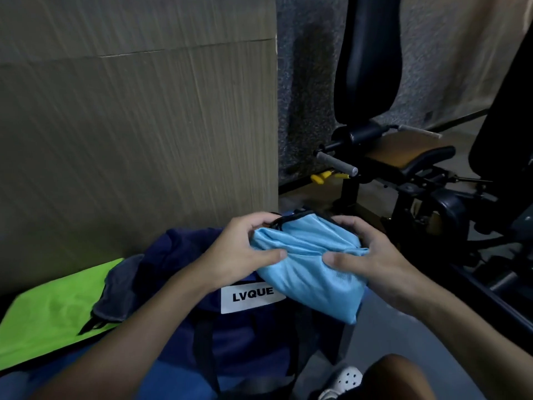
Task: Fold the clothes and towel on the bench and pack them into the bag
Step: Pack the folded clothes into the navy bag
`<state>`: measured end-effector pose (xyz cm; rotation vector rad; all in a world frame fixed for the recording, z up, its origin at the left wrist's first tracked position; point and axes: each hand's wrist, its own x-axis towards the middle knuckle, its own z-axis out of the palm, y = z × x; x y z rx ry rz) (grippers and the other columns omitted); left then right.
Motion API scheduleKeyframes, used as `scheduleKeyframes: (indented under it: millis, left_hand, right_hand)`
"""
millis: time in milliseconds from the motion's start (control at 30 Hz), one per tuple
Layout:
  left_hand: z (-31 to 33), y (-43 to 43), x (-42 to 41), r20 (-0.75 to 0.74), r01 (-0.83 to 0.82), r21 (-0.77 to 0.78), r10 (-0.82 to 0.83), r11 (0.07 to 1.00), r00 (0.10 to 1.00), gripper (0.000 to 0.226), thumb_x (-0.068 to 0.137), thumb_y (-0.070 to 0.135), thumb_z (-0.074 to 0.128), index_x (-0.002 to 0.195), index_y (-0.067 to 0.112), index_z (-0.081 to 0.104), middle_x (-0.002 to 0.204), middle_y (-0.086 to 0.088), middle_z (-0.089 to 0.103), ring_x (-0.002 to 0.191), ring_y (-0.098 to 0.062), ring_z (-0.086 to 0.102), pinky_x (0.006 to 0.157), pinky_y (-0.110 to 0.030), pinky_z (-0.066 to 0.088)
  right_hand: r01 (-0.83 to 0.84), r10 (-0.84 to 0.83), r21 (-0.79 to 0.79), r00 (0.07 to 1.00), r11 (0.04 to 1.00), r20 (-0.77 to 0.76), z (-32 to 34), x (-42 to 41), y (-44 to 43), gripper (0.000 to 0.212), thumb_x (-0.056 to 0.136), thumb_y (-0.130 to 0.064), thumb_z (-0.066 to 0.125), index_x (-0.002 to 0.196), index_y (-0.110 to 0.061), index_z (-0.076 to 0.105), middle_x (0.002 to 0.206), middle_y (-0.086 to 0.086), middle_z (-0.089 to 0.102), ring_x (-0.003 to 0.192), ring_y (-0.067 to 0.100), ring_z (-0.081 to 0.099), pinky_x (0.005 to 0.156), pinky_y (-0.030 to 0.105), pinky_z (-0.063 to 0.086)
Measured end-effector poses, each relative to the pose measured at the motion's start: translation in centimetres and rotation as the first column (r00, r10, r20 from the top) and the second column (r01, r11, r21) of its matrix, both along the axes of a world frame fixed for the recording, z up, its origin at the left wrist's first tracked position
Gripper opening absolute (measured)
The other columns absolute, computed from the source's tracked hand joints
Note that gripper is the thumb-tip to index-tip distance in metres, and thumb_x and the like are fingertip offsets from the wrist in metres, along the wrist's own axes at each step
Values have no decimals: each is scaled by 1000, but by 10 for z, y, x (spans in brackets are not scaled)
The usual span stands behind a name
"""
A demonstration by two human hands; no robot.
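We see a gym: a training machine with a tall black back pad, a seat pad, a foam-covered grip bar and a yellow adjusting pin, with a navy sports bag near it.

Two hands are seen, the left hand and the right hand. One blue garment, one green cloth and one grey cloth are counted, three pieces of fabric in all. One navy bag is shown, with one white label on it. One white shoe is visible at the lower edge. One gym machine is pictured, on which one grey grip, one yellow pin and one black back pad can be made out.
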<state>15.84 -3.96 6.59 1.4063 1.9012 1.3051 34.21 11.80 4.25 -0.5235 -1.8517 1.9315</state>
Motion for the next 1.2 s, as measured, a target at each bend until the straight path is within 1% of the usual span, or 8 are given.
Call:
scheduleKeyframes:
  millis: [133,300,400,533,633,733,900,1200]
  left_hand:
    - [2,15,3,-37,75,-71,-78,995,996,37,83,0,75,115,18,68,105,0,74,99,-20,71,90,-39,57]
    - [1,30,14,-92,153,-112,-164,982,982,40,83,-2,74,119,12,66,107,3,73,99,-6,69,87,-21,52]
    - [-3,34,16,-124,159,-90,-170,983,978,40,80,1,77,117,16,68,109,4,72,103,-6,67,94,-25,52]
    - [-10,31,3,-162,113,-103,-129,988,978,48,82,16,80,125,27,63,118,9,65,110,-2,61,92,-21,48]
    - [-25,27,-21,-228,-4,-151,-31,989,973,53,84,24,78,132,30,56,126,11,60,117,5,53,91,-10,40]
    - [-49,29,-41,-494,-95,-234,-34,967,869,61,79,47,77,133,35,53,127,17,55,122,-2,49,107,-32,40]
    - [-77,36,-47,-735,-170,-416,-220,894,641,69,81,50,70,142,35,42,138,16,47,136,-8,32,111,-37,23]
    - [-88,34,-69,-799,-113,-199,-94,973,595,17,89,18,64,100,26,53,85,11,66,77,-18,59,83,-36,43]
  right_hand:
    - [-83,61,180,990,980,125,3,-2,3,95,60,-26,93,140,-36,43,118,-19,67,111,3,64,93,28,54]
    - [-41,-20,389,988,920,152,-8,-12,-5,100,60,-26,94,144,-35,40,133,-25,51,120,-16,45,99,6,37]
    - [-4,-39,358,993,934,112,-22,-15,-8,85,65,-15,91,138,-27,49,129,-18,59,120,-8,53,103,17,42]
    - [146,-168,298,985,943,48,-34,-12,-4,63,69,-3,86,123,-22,60,114,-16,67,104,-6,63,84,9,48]
    - [237,-270,269,958,934,94,-44,-6,9,63,70,-9,86,125,-28,60,115,-16,65,103,1,64,90,28,54]
    - [281,-322,256,937,925,136,-51,-1,17,71,72,-11,86,133,-27,55,122,-12,61,111,9,61,93,35,53]
    - [306,-348,256,927,917,141,-62,2,20,70,74,-9,83,134,-27,51,112,-16,59,82,-12,63,58,8,48]
    - [292,-346,272,921,917,176,-67,-2,15,75,75,-19,84,137,-36,45,127,-11,56,90,-3,64,64,15,52]
